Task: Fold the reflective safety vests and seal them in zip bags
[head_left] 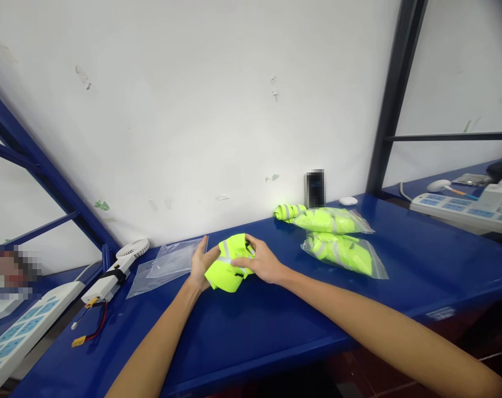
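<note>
A folded fluorescent yellow reflective vest (pixel 233 279) with silver strips is held just above the blue table. My right hand (pixel 265 262) grips its right side, thumb in front and fingers over the top edge. Against its left side, my left hand (pixel 199 266) cups the bundle, with its thumb reaching the fabric and a finger pointing up. Behind the left hand, clear plastic bags (pixel 168 264) lie flat. To the right are two bagged yellow bundles, one nearer (pixel 344 253) and one farther (pixel 329 220), beside a loose rolled one (pixel 286 211).
The blue table (pixel 267 337) runs along a white wall. At left sit a small white fan (pixel 132 249), a wired white device (pixel 105 286) and a power strip (pixel 27 326). A dark upright box (pixel 315 189) and a white oval object (pixel 348 201) stand at the back.
</note>
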`<control>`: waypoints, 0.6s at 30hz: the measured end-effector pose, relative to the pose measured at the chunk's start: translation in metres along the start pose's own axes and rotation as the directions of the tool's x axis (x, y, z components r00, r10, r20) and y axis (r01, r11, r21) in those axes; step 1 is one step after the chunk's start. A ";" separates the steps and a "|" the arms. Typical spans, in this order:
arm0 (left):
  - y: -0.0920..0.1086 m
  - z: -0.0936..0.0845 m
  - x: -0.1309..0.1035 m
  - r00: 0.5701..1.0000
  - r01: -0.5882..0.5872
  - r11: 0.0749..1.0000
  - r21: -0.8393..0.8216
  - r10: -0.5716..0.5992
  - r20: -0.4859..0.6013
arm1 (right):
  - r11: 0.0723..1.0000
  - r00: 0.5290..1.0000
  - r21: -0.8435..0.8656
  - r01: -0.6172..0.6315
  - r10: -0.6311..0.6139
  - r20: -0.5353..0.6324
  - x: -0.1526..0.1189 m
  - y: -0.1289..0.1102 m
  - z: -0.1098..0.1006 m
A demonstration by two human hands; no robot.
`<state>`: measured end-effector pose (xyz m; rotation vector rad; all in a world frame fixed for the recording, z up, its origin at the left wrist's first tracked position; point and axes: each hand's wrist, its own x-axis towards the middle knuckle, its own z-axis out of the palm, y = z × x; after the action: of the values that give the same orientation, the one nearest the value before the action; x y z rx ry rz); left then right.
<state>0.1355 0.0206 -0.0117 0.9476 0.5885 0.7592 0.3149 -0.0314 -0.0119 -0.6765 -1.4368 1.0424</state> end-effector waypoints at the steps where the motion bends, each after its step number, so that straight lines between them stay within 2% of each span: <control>1: -0.001 0.000 0.000 1.000 -0.011 1.000 -0.016 0.011 0.011 | 0.998 0.998 0.059 -0.020 0.024 -0.052 0.002 -0.001 -0.001; 5: -0.012 0.010 0.002 0.993 -0.076 0.997 -0.008 0.077 0.087 | 0.961 0.953 0.272 -0.055 0.132 -0.274 0.011 0.001 -0.007; 8: -0.024 0.020 0.006 0.987 -0.138 0.990 0.039 0.134 0.093 | 0.940 0.913 0.337 -0.051 0.180 -0.365 0.016 0.007 -0.012; 12: -0.036 0.033 0.008 0.987 -0.159 0.984 0.084 0.157 0.028 | 0.954 0.880 0.293 -0.060 0.189 -0.436 0.020 0.015 -0.016; 15: -0.044 0.043 0.010 0.987 -0.146 0.988 0.041 0.149 -0.061 | 0.966 0.861 0.255 -0.045 0.167 -0.480 0.023 0.022 -0.016; 18: -0.054 0.053 0.013 0.980 -0.099 0.994 -0.037 0.092 -0.176 | 0.989 0.825 0.149 -0.013 0.095 -0.558 0.027 0.030 -0.019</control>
<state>0.1991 -0.0154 -0.0357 0.8780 0.6786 0.9443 0.3240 0.0098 -0.0276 -0.8419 -0.8220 0.8744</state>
